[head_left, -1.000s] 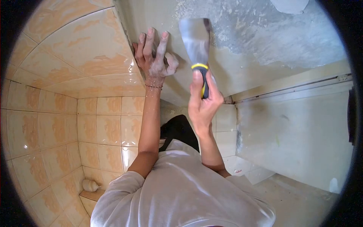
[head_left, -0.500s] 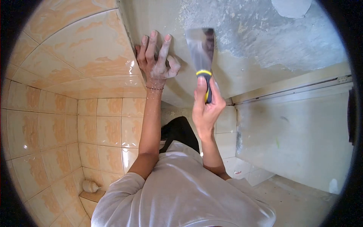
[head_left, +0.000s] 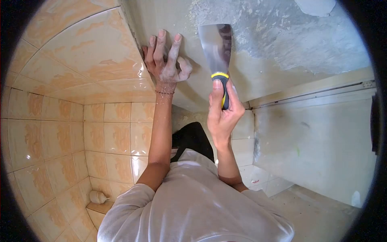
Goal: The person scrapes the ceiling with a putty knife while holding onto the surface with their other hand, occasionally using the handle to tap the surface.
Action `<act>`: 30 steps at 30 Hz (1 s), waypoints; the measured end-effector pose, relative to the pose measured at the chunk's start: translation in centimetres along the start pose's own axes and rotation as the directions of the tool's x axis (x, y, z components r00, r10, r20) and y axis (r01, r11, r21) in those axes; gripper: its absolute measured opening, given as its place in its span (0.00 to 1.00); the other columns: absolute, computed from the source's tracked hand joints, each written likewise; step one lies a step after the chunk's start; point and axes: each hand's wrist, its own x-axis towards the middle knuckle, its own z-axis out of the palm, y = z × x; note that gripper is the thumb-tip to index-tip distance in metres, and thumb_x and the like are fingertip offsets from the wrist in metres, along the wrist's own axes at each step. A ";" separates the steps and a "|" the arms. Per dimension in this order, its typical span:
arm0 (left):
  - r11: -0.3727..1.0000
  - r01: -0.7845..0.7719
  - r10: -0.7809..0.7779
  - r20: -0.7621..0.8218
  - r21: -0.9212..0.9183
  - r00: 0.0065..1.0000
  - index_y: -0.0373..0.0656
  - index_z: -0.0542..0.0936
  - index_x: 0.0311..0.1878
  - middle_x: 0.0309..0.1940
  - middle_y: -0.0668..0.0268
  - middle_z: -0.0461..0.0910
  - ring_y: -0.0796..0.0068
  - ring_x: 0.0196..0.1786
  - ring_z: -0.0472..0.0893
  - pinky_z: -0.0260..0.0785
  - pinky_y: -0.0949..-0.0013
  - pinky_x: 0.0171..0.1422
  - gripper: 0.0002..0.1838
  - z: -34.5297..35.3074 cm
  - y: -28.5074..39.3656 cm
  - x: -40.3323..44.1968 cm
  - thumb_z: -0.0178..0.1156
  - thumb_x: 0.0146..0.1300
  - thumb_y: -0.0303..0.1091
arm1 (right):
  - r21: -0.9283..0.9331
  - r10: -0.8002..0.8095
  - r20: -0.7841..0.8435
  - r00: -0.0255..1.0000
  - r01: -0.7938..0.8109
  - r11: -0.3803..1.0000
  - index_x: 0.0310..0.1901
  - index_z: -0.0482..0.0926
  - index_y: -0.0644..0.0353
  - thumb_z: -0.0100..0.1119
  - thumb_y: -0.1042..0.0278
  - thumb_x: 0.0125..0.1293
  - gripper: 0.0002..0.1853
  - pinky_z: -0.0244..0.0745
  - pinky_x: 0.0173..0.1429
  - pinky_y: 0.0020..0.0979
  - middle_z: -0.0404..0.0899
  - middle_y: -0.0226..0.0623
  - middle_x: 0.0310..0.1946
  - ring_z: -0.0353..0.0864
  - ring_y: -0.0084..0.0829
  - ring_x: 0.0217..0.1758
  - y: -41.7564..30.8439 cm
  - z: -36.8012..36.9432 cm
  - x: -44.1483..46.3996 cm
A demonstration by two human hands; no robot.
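one scraper (head_left: 219,64), one bracelet (head_left: 165,92), two sleeves (head_left: 127,203) (a pair).

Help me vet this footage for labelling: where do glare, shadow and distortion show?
Head view throughout: white glare on the orange-patterned tiles; soft shadow beside the left hand; tile lines bowed, corners black; dark-banded reflection on the scraper blade.

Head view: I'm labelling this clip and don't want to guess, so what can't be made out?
All in the head view:
- Left hand: palm, hidden by the back of the hand.
- Right hand: some fingertips, hidden behind the scraper and the hand itself.
- Pale patch: cut off by the top edge.
- Small red mark: too small to identify.
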 end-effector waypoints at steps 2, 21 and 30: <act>1.000 0.002 -0.002 -0.010 -0.013 1.000 0.49 0.79 0.68 0.72 0.52 0.68 0.46 0.72 0.65 0.56 0.47 0.79 0.34 0.1 0.0 0.0 0.47 0.57 0.44 | 0.014 -0.042 -0.015 0.999 0.042 0.999 0.45 0.81 0.72 0.59 0.67 0.76 0.13 0.61 0.27 0.19 0.70 0.23 0.21 0.67 0.13 0.24 -0.1 0.6 0.4; 1.000 0.008 -0.008 -0.026 -0.030 1.000 0.48 0.79 0.67 0.72 0.51 0.68 0.45 0.72 0.66 0.56 0.47 0.78 0.33 0.0 0.3 0.2 0.49 0.55 0.37 | 0.027 -0.036 -0.004 0.999 0.036 0.999 0.47 0.81 0.74 0.58 0.68 0.76 0.13 0.60 0.28 0.20 0.69 0.23 0.20 0.65 0.13 0.25 -1.5 1.4 0.3; 0.999 -0.003 0.003 0.013 -0.032 1.000 0.47 0.79 0.68 0.73 0.51 0.67 0.44 0.72 0.65 0.57 0.46 0.78 0.33 -0.3 0.2 0.1 0.48 0.55 0.37 | -0.055 0.049 0.053 0.997 -0.046 0.997 0.65 0.74 0.73 0.57 0.71 0.75 0.21 0.78 0.45 0.29 0.87 0.54 0.47 0.84 0.24 0.42 -0.7 0.1 -1.0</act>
